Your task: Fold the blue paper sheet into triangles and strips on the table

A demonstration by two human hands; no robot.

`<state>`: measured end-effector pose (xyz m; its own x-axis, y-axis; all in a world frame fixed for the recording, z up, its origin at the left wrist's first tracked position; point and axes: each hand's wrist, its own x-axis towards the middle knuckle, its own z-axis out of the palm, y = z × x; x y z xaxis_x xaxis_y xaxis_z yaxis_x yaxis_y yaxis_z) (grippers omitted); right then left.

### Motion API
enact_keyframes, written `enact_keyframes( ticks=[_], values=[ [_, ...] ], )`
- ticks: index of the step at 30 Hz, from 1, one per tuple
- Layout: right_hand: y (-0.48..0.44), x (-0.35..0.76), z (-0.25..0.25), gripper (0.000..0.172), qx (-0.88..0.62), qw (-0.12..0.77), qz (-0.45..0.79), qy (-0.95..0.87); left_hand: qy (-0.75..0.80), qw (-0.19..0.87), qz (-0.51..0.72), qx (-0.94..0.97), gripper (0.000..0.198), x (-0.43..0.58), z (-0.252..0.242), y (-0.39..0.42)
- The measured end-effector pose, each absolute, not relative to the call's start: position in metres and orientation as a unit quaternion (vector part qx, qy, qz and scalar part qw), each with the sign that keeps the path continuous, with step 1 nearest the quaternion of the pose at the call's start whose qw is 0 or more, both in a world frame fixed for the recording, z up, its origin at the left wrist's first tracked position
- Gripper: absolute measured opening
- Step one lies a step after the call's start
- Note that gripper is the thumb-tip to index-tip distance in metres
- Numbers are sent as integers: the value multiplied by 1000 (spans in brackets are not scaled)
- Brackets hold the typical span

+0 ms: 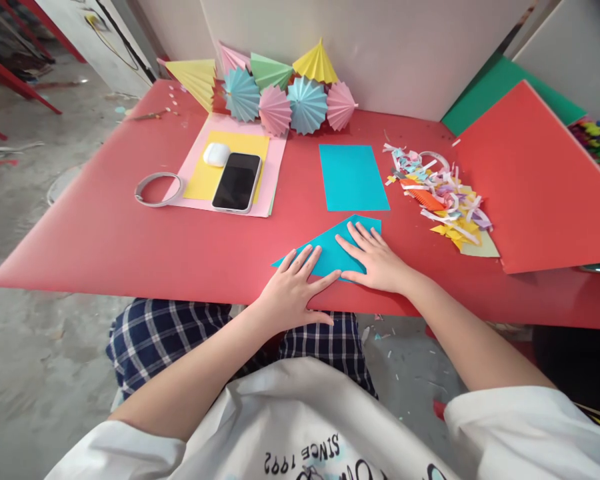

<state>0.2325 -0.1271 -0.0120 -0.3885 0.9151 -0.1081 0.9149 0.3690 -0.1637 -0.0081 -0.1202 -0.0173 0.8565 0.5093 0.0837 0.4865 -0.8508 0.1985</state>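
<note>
Folded blue paper [330, 255] lay near the front edge of the red table [105, 260], long axis left to right, both hands' fingers spread directly on it: left hand [291, 292] toward the pointed tip, right hand [377, 262] across the broader end; just beyond, a flat blue sheet [355, 179]!

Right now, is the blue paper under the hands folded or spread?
Folded, it appears: the blue paper has a slanted edge, pointed left corner.
</note>
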Motion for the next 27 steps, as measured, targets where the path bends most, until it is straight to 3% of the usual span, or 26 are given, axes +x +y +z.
enact_keyframes(
  ticks=[4,8,17,27],
  values=[
    [-129,233,-10,67,-552,38,95,-827,260,85,68,959,86,-9,-17,-120],
    [-127,215,-4,39,-548,108,66,-827,255,81,69,961,85,-10,-18,-120],
    [-104,166,0,37,-482,112,56,-867,257,79,74,960,85,-10,-19,-119],
    [-105,174,-2,39,-527,84,43,-844,253,74,67,962,87,-11,-19,-118]
  ],
)
